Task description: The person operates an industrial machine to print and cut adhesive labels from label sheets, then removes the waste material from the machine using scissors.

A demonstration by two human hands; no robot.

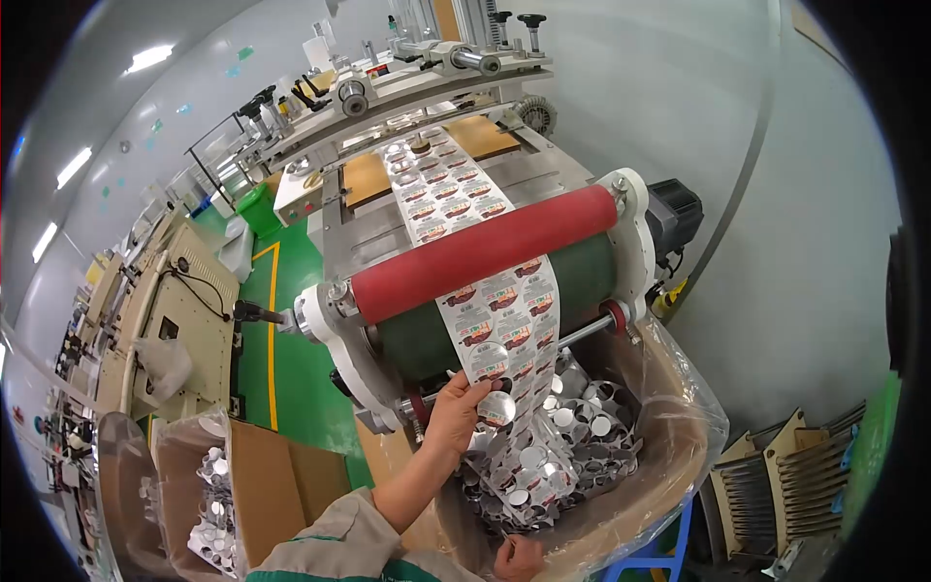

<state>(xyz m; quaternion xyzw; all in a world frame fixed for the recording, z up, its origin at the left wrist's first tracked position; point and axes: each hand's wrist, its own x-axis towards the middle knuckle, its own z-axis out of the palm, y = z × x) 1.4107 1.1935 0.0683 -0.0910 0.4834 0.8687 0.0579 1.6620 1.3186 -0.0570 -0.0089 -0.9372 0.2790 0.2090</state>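
A printed label strip [504, 315] comes down from between the red roller [485, 252] and the dark green roller [417, 339]. My left hand [454, 412] pinches the strip's left edge below the rollers, thumb on the front. Close to its fingertips are round silver pieces, one at the strip's edge [497, 407]. Lower down, the strip runs into a plastic-lined box [669, 427] among many loose silver discs and scraps [592, 427]. At the bottom of the view, my right hand [519, 560] is curled closed by the box's near side; what it grips is hidden.
A second lined carton [281, 475] with silver scraps stands at lower left. The machine's side plate [635, 242] and motor [676, 215] flank the rollers. Blue stand legs [669, 543] show under the box. Black-barred racks [795, 485] stand at right.
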